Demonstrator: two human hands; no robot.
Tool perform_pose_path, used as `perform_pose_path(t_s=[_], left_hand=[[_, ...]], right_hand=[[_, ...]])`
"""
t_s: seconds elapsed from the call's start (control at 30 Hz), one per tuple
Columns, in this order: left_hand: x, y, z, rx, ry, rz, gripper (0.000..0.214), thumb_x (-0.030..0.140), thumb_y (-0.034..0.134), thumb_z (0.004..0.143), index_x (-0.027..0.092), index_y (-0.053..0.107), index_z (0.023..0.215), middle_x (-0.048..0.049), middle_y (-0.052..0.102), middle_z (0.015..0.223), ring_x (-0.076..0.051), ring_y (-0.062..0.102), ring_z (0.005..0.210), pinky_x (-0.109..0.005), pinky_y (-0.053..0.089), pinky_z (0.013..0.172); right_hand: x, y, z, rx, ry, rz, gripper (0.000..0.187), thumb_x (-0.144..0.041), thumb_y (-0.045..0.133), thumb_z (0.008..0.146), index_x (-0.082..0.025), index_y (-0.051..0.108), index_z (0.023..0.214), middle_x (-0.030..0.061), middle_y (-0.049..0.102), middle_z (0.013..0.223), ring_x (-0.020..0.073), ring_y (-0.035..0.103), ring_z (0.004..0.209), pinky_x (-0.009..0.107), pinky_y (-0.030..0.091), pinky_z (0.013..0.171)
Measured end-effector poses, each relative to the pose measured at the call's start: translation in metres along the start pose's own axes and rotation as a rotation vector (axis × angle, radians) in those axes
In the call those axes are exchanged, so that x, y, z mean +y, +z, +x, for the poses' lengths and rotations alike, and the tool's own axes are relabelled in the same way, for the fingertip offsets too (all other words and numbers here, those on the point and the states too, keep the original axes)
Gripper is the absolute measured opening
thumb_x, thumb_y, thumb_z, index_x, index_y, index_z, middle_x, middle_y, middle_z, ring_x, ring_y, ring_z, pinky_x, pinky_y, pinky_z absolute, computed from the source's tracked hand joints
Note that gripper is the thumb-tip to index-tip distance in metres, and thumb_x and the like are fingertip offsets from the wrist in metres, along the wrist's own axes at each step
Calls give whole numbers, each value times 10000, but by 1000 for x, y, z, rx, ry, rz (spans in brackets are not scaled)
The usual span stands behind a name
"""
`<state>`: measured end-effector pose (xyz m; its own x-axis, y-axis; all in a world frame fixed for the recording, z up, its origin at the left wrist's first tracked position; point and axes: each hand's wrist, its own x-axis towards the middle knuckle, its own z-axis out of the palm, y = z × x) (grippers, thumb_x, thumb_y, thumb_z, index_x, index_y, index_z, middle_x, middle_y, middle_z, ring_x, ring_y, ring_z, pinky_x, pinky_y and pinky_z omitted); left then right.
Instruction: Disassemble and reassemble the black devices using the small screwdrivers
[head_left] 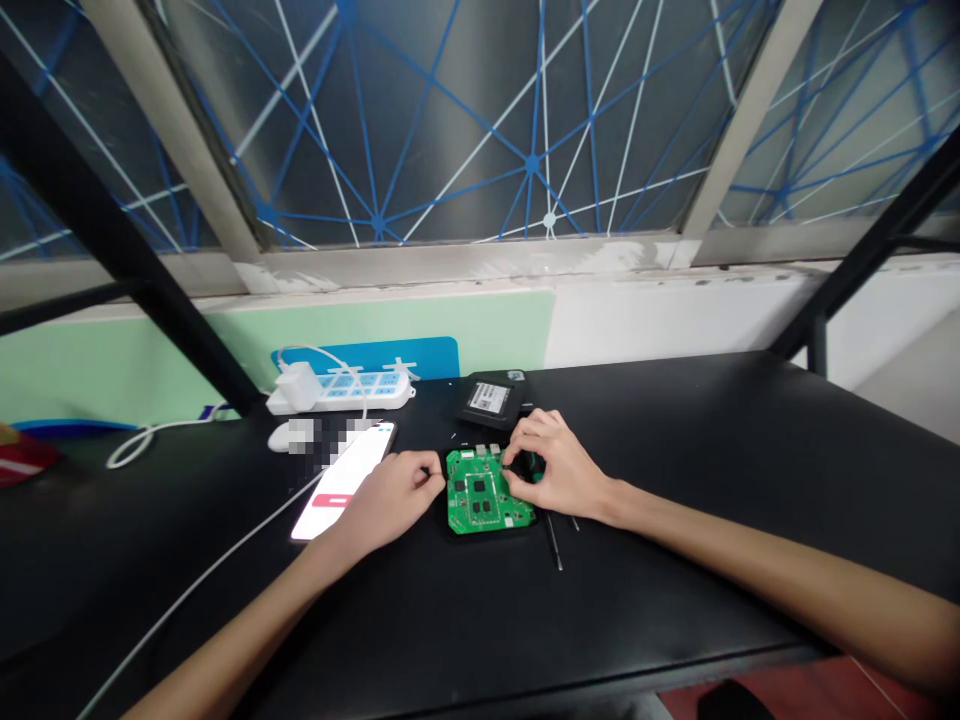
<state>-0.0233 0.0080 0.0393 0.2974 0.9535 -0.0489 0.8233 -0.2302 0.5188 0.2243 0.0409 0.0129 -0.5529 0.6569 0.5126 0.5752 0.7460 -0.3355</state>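
A green circuit board [481,492] lies in a black case half on the black table [675,480], in the middle of the view. My left hand [394,497] rests at the board's left edge with its fingers curled against it. My right hand [555,465] sits at the board's right side, fingers pinched round a small dark tool that is mostly hidden. A black case cover with a white label [491,399] lies just behind the board.
A lit phone [345,478] lies left of my left hand, with a white cable running toward the near edge. Behind it stand a white power strip [341,392] with a charger and a white mouse [283,436]. A thin dark tool [553,541] lies right of the board.
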Motion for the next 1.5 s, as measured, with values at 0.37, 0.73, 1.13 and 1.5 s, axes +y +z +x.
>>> perform_pose_path(t_s=[0.37,0.73,1.13,1.5], left_hand=[[0,0,0,13,-32,13,215,255,457,830,205,498,624,33,513,553,-148,484,556,-262,246,535],[-3,1,2,5,-47,-3,272,272,439,812,198,580,592,13,561,567,-162,517,576,-266,273,545],[-6,-3,3,-35,-29,-26,263,262,434,789,195,607,602,5,565,572,-168,526,587,-257,299,556],[-2,-5,1,-43,9,-46,209,209,433,758,193,574,605,0,582,598,-173,539,610,-257,313,565]], right_hand=[[1,-3,1,24,-1,12,100,-215,649,786,-221,666,883,33,659,922,228,526,885,397,364,814],[16,-17,27,30,105,-174,377,-360,599,842,-227,562,1192,86,621,1223,296,513,1095,444,409,901],[39,0,70,-179,181,-345,875,-763,645,666,-204,508,1325,177,625,1190,403,540,1072,541,415,873],[31,-3,55,-77,58,-138,727,-686,718,659,-240,568,1213,114,612,1130,320,513,1055,488,402,890]])
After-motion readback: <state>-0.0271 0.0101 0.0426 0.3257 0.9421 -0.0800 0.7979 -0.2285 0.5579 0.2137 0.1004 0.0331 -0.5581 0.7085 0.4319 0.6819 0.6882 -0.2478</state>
